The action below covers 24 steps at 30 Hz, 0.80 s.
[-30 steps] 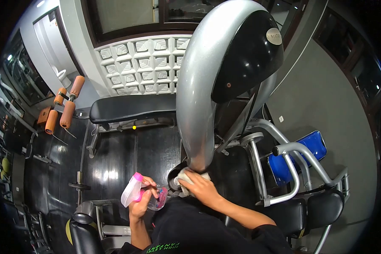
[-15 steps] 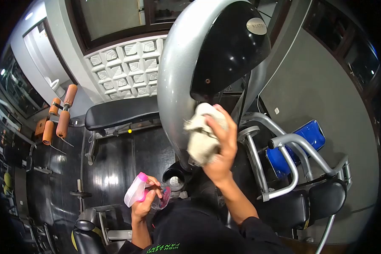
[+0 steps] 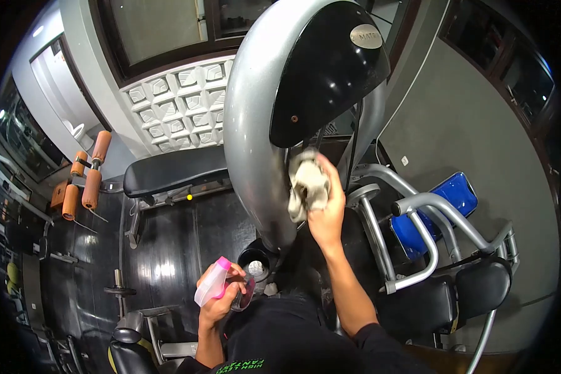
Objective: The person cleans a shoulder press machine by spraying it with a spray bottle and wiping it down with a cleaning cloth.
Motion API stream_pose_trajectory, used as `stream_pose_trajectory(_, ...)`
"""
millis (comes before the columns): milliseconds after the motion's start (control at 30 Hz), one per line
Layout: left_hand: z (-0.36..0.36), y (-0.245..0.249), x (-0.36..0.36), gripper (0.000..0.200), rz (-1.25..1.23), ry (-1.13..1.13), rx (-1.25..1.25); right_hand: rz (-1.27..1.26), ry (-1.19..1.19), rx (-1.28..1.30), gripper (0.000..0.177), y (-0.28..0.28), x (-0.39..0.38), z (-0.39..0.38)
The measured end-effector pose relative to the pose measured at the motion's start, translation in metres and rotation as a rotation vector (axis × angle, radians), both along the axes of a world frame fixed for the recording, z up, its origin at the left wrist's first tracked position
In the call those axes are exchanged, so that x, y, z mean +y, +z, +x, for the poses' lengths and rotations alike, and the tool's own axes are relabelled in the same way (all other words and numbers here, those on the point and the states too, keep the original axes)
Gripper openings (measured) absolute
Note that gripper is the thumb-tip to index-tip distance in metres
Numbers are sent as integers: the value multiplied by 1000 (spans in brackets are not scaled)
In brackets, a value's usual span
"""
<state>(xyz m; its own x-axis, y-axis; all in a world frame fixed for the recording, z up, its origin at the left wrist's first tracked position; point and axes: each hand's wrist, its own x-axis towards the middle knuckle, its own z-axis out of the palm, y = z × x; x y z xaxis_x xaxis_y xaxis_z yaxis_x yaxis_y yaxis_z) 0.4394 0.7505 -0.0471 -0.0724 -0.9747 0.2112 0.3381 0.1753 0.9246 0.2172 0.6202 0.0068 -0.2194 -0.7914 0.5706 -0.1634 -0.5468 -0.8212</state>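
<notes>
In the head view, the right hand (image 3: 328, 215) is just right of the frame's centre, its fingers bent around a crumpled pale cloth (image 3: 310, 188), which is slightly blurred. The cloth overlaps the inner edge of the silver machine frame (image 3: 249, 118); whether it touches the metal I cannot tell. Above it, in the upper middle, is the machine's glossy black panel (image 3: 330, 68) with an oval badge (image 3: 366, 37).

At lower left of centre, the left hand (image 3: 213, 306) holds a spray bottle (image 3: 210, 285) with pink parts, its fingers wrapped around it and the bottle tilted. Just right of the bottle, a round black holder (image 3: 254, 257) sits near the foot of the silver frame. A black padded bench (image 3: 174, 171) lies left of the machine, and a blue pad (image 3: 408, 235) shows at the right.
</notes>
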Motion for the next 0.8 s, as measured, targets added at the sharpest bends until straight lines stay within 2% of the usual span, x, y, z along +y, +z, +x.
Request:
stream_pose_trajectory(67, 2, 3, 3, 25, 7, -44, -102, -98, 7, -56, 41, 20, -16, 16)
stream_pose_trajectory(133, 4, 0, 5, 25, -4, -40, -96, -132, -39, 39, 42, 24, -14, 26)
stream_pose_trajectory(200, 5, -2, 4, 25, -11, -31, -85, -212, -127, 276, 48, 8, -3, 19)
stream_pose_trajectory(267, 6, -4, 6, 25, 4, -17, -88, -266, -33, 403, 57, -4, 28, 14)
stream_pose_trajectory(400, 5, -4, 6, 24, -4, -13, -105, -31, -3, 424, 50, -93, 69, -8)
stream_pose_trajectory(467, 3, -3, 6, 25, 3, 20, 0, 72, -55, 426, 48, -136, 85, -13)
stream_pose_trajectory(533, 2, 0, 6, 25, -9, 6, -2, 240, -50, 304, 49, -176, 85, -17)
stream_pose_trajectory(567, 2, 2, 6, 25, -16, -4, -3, 402, -59, 232, 51, -179, 86, -15)
stream_pose_trajectory(600, 4, 4, 6, 25, -17, -8, -5, 401, -63, 230, 51, -183, 83, -14)
stream_pose_trajectory(667, 5, 5, 8, 25, 8, -32, -97, 200, -177, 200, 53, -148, 65, -3)
stream_pose_trajectory(800, 3, -1, 10, 24, -3, -14, -84, -86, -120, 25, 59, -41, 38, 15)
